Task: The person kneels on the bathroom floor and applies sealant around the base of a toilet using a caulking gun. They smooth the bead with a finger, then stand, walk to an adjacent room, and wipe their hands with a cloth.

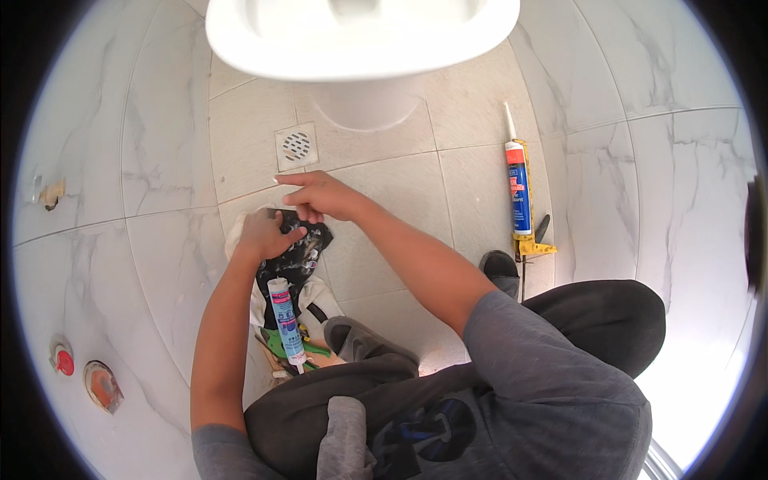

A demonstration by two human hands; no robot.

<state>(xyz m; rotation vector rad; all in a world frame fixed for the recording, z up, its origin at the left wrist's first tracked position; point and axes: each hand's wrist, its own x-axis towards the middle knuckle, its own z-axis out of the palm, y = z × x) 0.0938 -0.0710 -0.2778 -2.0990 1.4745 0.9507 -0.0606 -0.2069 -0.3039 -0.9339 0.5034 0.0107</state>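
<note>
My left hand (pixel 264 234) grips the upper edge of a crumpled black cloth (pixel 298 248) smeared with white, its thumb lying over the fabric. Just above it, my right hand (pixel 324 196) points left with the index finger stretched out and the other fingers partly bent. A dab of white shows on that fingertip, and nothing is held in this hand. Below the cloth, a light blue sealant tube (pixel 286 324) leans nozzle-down against green-handled tools (pixel 318 350). White fabric (pixel 322 300) is bunched around the cloth.
A white toilet (pixel 364 60) stands ahead on the tiled floor, with a square drain grate (pixel 297 146) before it. Along the right wall lies a yellow caulking gun (pixel 524 242) with a blue and red cartridge (pixel 518 188). Pipe openings (pixel 104 386) mark the left wall.
</note>
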